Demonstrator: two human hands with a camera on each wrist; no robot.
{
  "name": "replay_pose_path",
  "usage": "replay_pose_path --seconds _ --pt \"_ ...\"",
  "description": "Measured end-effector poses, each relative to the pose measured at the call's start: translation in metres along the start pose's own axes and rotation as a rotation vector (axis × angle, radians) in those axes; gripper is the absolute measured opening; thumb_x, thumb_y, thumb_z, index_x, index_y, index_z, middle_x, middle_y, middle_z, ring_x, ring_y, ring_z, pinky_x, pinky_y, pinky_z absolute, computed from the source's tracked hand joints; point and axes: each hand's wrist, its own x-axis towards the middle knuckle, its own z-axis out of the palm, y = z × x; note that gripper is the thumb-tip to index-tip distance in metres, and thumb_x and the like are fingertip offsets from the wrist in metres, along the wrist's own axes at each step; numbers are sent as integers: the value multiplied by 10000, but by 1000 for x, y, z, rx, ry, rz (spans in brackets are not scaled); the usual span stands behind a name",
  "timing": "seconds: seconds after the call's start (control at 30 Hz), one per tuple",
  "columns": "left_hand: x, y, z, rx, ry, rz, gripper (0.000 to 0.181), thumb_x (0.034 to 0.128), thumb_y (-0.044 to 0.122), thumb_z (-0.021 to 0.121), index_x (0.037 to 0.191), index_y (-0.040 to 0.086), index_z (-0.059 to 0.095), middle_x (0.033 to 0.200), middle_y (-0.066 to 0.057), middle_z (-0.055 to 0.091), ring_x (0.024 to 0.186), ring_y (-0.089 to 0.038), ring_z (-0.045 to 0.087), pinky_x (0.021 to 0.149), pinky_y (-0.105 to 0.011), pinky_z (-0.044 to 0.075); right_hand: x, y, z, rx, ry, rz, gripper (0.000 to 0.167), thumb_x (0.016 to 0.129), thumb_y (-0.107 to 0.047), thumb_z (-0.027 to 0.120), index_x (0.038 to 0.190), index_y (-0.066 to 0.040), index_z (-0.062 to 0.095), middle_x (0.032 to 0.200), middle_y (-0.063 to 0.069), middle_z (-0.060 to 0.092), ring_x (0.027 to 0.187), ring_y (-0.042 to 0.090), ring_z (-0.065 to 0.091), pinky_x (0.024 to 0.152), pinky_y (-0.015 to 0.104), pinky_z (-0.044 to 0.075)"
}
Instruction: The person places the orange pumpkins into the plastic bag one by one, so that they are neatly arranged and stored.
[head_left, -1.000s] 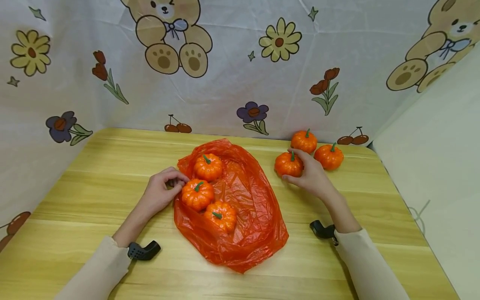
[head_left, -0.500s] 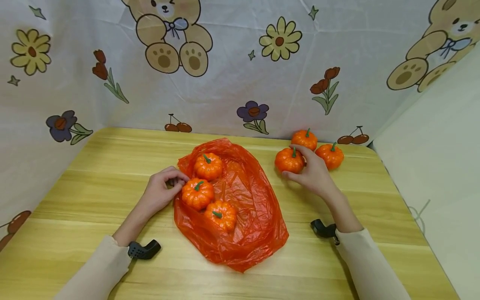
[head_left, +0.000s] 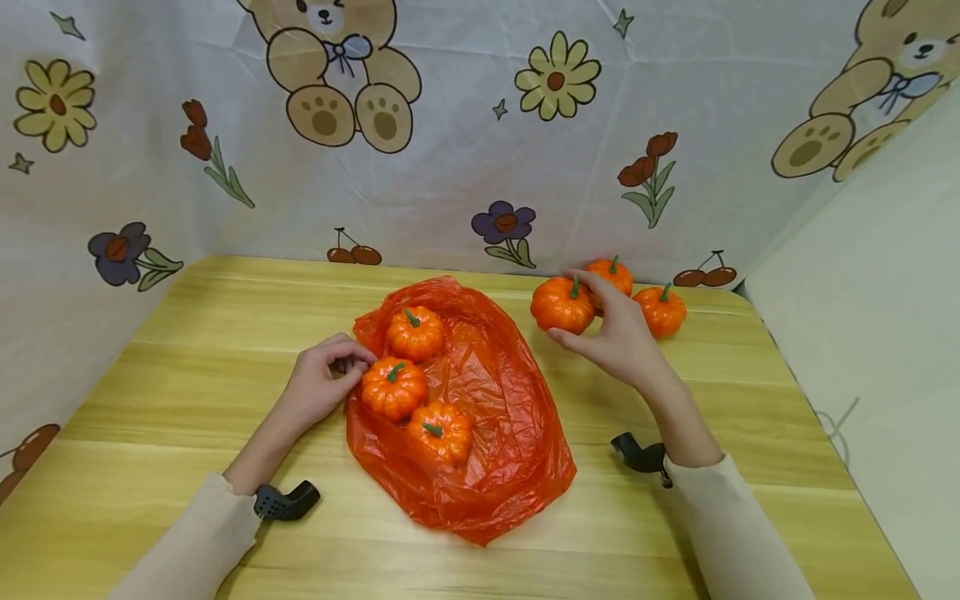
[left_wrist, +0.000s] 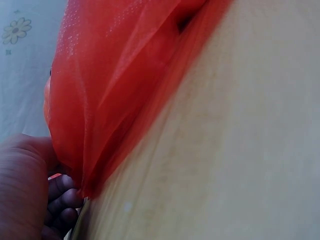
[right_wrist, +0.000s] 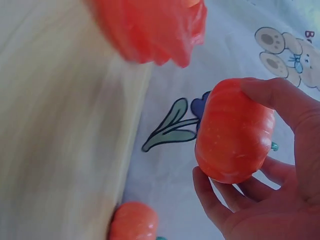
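Note:
A small orange pumpkin with a green stem is held between the thumb and fingers of my right hand. In the right wrist view this pumpkin appears lifted off the wooden table. My left hand pinches the left rim of a red plastic bag, which lies spread with its mouth facing up. The left wrist view shows the gathered edge of the bag at the fingers. Inside the bag, along its left side, sit three more pumpkins: a back one, a middle one and a front one.
Two pumpkins stand at the back right of the table, one partly hidden behind my right hand, the other beside it. A patterned cloth hangs behind the table. A white wall rises at the right.
My right hand has gripped the nearest pumpkin and raised it, shifting slightly left and away from the two others. My left hand and the bag have stayed in place.

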Motion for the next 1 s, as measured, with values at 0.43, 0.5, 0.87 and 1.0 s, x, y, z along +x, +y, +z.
replay_pose_path --seconds 0.43,0.5,0.87,1.0 --pt "0 3 -1 2 3 -12 215 962 -25 679 961 158 792 922 -41 677 790 -158 548 684 -208 459 21 -37 10 18 -14 -64 813 838 -292 902 1535 -142 511 1466 81 599 1313 278 589 1035 550 544" --pt "0 2 0 6 4 -9 215 965 -23 679 960 160 793 923 -42 679 791 -159 551 686 -208 460 25 -42 10 24 -1 -72 815 837 -291 902 1538 -151 510 1457 77 606 1310 273 593 1034 544 546" --pt "2 0 2 8 -1 -15 210 963 -24 693 955 163 789 920 -23 672 783 -167 538 677 -213 450 38 -65 21 93 -18 -153 791 848 -258 894 1539 -194 514 1458 26 600 1320 236 587 1058 516 535" --pt "0 0 1 12 2 -19 202 966 -15 695 960 163 790 928 -24 675 792 -161 537 686 -210 449 40 -65 29 105 -57 -155 785 850 -241 889 1536 -189 512 1461 25 592 1288 235 609 1059 503 534"
